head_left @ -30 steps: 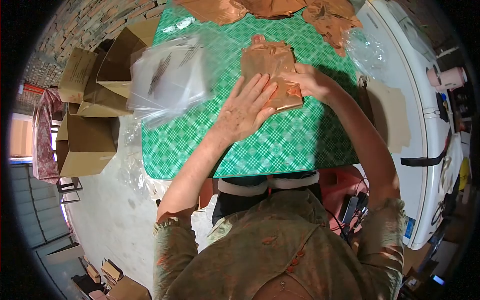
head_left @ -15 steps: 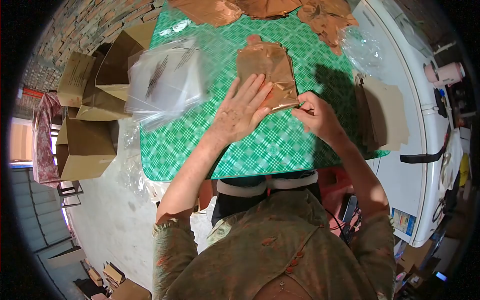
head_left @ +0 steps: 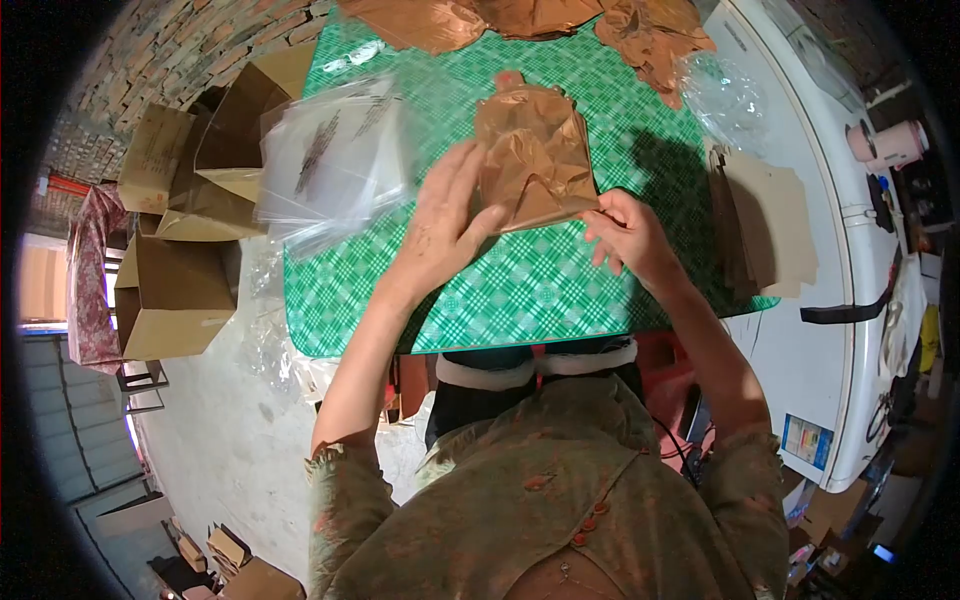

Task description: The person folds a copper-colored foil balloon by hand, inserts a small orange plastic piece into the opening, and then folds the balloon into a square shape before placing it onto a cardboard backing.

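A folded, shiny copper-coloured foil piece lies on the green checked tablecloth, with a small tab sticking out at its far end. Its surface is wrinkled and raised in the middle. My left hand is at its left edge, fingers stretched out and thumb apart, the thumb close to the near left corner. With thumb and forefinger, my right hand pinches the near right corner of the foil; the other fingers curl loosely below.
Clear plastic bags are stacked at the left of the table. More copper-coloured foil lies along the far edge. Flat cardboard pieces and crumpled clear plastic are at the right, beside a white appliance. Open cardboard boxes stand at the left.
My left hand has slid off the foil's middle to its left edge. The foil, flatter before, now bulges and creases. My right hand stays at the near right corner.
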A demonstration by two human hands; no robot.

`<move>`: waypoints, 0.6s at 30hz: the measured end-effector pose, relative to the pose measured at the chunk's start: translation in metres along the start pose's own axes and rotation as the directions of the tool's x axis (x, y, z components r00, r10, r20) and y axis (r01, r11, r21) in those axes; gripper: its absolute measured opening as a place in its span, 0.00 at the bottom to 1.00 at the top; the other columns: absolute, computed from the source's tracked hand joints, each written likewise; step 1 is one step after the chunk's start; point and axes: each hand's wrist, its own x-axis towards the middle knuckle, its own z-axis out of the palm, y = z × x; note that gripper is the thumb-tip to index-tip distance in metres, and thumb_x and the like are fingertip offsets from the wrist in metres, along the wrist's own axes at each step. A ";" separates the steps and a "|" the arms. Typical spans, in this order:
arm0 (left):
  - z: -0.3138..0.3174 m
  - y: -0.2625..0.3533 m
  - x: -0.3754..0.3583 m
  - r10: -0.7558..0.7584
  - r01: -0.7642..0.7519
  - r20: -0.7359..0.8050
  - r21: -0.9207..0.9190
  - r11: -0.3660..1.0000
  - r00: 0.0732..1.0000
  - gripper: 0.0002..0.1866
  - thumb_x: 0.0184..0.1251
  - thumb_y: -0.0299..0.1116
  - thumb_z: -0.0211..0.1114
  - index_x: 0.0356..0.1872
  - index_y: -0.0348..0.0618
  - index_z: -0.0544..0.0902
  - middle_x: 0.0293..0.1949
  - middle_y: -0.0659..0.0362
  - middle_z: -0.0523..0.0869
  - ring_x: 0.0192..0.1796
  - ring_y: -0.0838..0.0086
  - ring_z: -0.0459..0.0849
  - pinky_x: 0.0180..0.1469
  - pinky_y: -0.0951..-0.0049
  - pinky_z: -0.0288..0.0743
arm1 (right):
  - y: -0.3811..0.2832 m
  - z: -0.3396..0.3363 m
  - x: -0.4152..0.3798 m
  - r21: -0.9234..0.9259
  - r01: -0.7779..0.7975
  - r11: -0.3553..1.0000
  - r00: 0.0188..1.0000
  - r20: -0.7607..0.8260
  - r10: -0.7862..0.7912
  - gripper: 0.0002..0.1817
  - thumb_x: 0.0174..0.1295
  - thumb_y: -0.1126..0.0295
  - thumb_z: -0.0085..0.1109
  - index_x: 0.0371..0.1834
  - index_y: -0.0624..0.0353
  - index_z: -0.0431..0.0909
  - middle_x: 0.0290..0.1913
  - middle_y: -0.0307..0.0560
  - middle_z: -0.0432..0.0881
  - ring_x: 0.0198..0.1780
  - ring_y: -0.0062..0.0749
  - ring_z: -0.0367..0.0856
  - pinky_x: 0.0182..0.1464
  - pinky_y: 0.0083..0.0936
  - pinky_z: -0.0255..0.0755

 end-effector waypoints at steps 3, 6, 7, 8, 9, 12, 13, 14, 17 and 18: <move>-0.005 0.001 -0.027 -0.062 0.066 -0.088 0.053 0.996 0.994 0.27 0.73 0.41 0.72 0.68 0.39 0.79 0.69 0.47 0.78 0.74 0.49 0.72 0.75 0.52 0.65 | 0.002 0.001 -0.004 0.029 -0.014 0.999 1.000 -0.009 0.014 0.14 0.77 0.69 0.62 0.52 0.71 0.76 0.35 0.49 0.85 0.22 0.24 0.85 0.15 0.19 0.68; 0.000 0.006 -0.046 -0.038 0.056 -0.163 0.106 0.993 0.986 0.15 0.67 0.40 0.76 0.48 0.41 0.90 0.53 0.55 0.85 0.58 0.58 0.78 0.61 0.58 0.67 | 0.005 0.002 -0.005 0.078 -0.036 0.996 0.999 -0.027 0.039 0.14 0.77 0.69 0.61 0.53 0.72 0.75 0.37 0.51 0.85 0.22 0.25 0.85 0.15 0.19 0.69; 0.002 0.010 -0.048 -0.055 0.070 -0.158 0.094 0.993 0.986 0.15 0.67 0.40 0.77 0.47 0.41 0.90 0.52 0.55 0.85 0.57 0.58 0.78 0.61 0.58 0.67 | 0.007 0.002 -0.004 0.073 -0.035 0.997 0.999 -0.026 0.037 0.14 0.78 0.69 0.61 0.53 0.72 0.75 0.37 0.51 0.85 0.22 0.26 0.85 0.15 0.20 0.69; 0.004 0.014 -0.048 -0.070 0.083 -0.153 0.080 0.993 0.986 0.14 0.67 0.40 0.77 0.46 0.42 0.91 0.50 0.55 0.85 0.57 0.58 0.78 0.61 0.58 0.67 | 0.008 0.002 -0.004 0.066 -0.033 0.997 0.999 -0.026 0.035 0.14 0.78 0.69 0.61 0.54 0.72 0.75 0.37 0.51 0.85 0.22 0.26 0.85 0.15 0.20 0.69; 0.008 0.015 -0.047 -0.074 0.087 -0.162 0.071 0.994 0.984 0.13 0.67 0.39 0.77 0.45 0.42 0.91 0.49 0.55 0.85 0.56 0.58 0.78 0.60 0.58 0.67 | 0.009 0.001 -0.004 0.059 -0.031 0.998 0.999 -0.027 0.033 0.14 0.78 0.69 0.60 0.54 0.72 0.74 0.38 0.51 0.84 0.22 0.26 0.85 0.15 0.20 0.70; 0.017 0.015 -0.042 -0.115 0.126 -0.174 0.053 0.991 0.978 0.11 0.67 0.39 0.77 0.42 0.43 0.91 0.45 0.56 0.84 0.53 0.59 0.78 0.58 0.60 0.67 | 0.004 0.003 -0.005 0.039 -0.030 0.999 0.998 -0.050 0.032 0.14 0.79 0.68 0.59 0.53 0.71 0.75 0.36 0.51 0.85 0.22 0.27 0.85 0.16 0.20 0.71; 0.018 0.017 -0.040 -0.148 0.159 -0.168 0.054 0.986 0.975 0.10 0.67 0.38 0.77 0.41 0.44 0.91 0.43 0.56 0.84 0.52 0.59 0.78 0.57 0.60 0.66 | -0.001 0.004 -0.006 0.029 -0.044 0.999 0.997 -0.056 0.046 0.13 0.80 0.67 0.58 0.51 0.69 0.75 0.36 0.49 0.84 0.23 0.26 0.85 0.17 0.20 0.71; 0.019 0.018 -0.038 -0.180 0.191 -0.160 0.054 0.980 0.971 0.10 0.67 0.38 0.77 0.40 0.44 0.91 0.42 0.57 0.84 0.51 0.60 0.78 0.56 0.61 0.66 | -0.006 0.005 -0.008 0.020 -0.060 0.998 0.996 -0.063 0.061 0.12 0.80 0.66 0.58 0.49 0.67 0.75 0.35 0.46 0.84 0.23 0.25 0.84 0.18 0.20 0.71; 0.029 0.011 -0.034 -0.152 0.164 -0.236 0.034 0.986 0.960 0.08 0.65 0.39 0.78 0.36 0.46 0.92 0.36 0.58 0.81 0.47 0.60 0.77 0.51 0.60 0.64 | -0.008 0.005 -0.008 0.012 -0.091 0.996 0.993 -0.078 0.092 0.11 0.81 0.65 0.57 0.46 0.64 0.76 0.34 0.44 0.84 0.23 0.23 0.84 0.18 0.19 0.71; 0.029 0.011 -0.033 -0.166 0.178 -0.234 0.032 0.984 0.958 0.08 0.65 0.38 0.78 0.36 0.46 0.92 0.36 0.58 0.81 0.47 0.60 0.77 0.51 0.60 0.64 | -0.007 0.005 -0.007 0.011 -0.098 0.995 0.992 -0.079 0.099 0.11 0.81 0.65 0.57 0.46 0.64 0.76 0.34 0.44 0.84 0.23 0.23 0.84 0.18 0.19 0.71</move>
